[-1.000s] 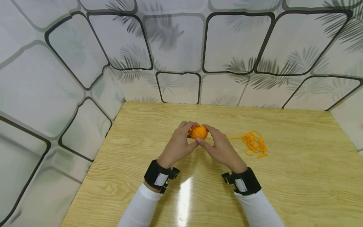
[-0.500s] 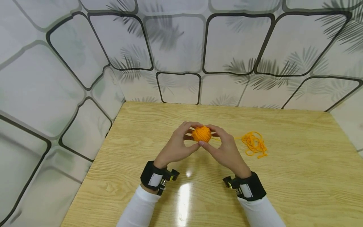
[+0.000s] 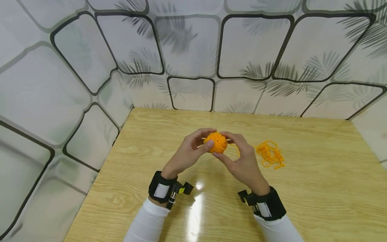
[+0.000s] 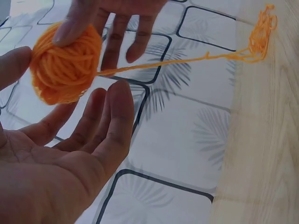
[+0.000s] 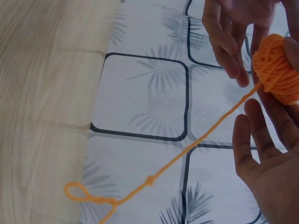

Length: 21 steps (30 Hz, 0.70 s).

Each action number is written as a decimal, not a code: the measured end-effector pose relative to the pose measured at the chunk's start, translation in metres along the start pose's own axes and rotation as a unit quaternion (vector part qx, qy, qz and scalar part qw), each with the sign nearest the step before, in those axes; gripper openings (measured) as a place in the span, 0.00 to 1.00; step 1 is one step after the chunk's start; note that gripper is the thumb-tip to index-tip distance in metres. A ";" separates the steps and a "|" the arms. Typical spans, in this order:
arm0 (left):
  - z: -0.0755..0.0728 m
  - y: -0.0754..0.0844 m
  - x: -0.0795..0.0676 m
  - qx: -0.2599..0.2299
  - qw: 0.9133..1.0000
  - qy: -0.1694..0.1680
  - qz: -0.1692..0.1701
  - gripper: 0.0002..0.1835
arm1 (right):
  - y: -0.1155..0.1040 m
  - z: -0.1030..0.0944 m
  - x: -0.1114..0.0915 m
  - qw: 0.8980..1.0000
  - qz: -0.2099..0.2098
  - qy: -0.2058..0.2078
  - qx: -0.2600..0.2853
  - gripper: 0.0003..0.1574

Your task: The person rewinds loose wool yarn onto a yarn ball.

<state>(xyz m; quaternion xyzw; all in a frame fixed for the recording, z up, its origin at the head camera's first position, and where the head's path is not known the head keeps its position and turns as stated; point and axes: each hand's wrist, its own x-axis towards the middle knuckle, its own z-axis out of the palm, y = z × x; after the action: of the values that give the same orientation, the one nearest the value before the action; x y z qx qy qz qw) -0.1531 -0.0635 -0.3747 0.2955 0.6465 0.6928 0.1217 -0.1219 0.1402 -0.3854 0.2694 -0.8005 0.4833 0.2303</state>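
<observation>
An orange ball of yarn (image 3: 218, 142) is held up between both hands over the table. My left hand (image 3: 186, 152) grips its left side, thumb across the front and fingers behind. On the other side my right hand (image 3: 243, 161) pinches it, with the thumb below and the index finger at the top. In the left wrist view, a strand runs from the ball (image 4: 70, 65) to the loose yarn (image 4: 262, 39). The right wrist view shows the strand (image 5: 205, 133) stretched away from the ball, with a small knot along it.
A loose tangle of orange yarn (image 3: 270, 154) lies on the wooden table (image 3: 145, 141), right of the hands. Patterned walls (image 3: 187, 47) stand behind the table and on its left. Each wrist wears a black strap (image 3: 272, 205) with a small camera.
The ball has moved slightly right and turned between the hands. The left thumb has shifted from below the ball onto its front. The right hand has moved a little right.
</observation>
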 end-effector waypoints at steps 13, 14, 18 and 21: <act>0.010 0.005 -0.001 -0.102 0.994 0.001 -0.038 0.32 | -0.007 -0.001 0.002 1.000 -0.015 0.008 -0.004 0.44; 0.010 0.006 -0.001 -0.099 0.994 0.006 -0.038 0.30 | -0.006 -0.001 0.002 1.000 -0.014 0.004 -0.004 0.45; 0.012 0.008 -0.001 -0.070 0.997 0.019 -0.030 0.25 | -0.004 -0.003 0.005 0.999 0.001 -0.033 0.003 0.53; 0.013 0.008 -0.001 -0.057 0.998 0.016 -0.020 0.26 | -0.002 -0.006 0.008 0.996 0.027 -0.077 0.042 0.55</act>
<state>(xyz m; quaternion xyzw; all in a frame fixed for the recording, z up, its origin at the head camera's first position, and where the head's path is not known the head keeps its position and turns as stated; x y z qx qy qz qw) -0.1432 -0.0549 -0.3675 0.2641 0.6137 0.7303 0.1422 -0.1257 0.1429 -0.3763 0.2939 -0.8019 0.5000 0.1436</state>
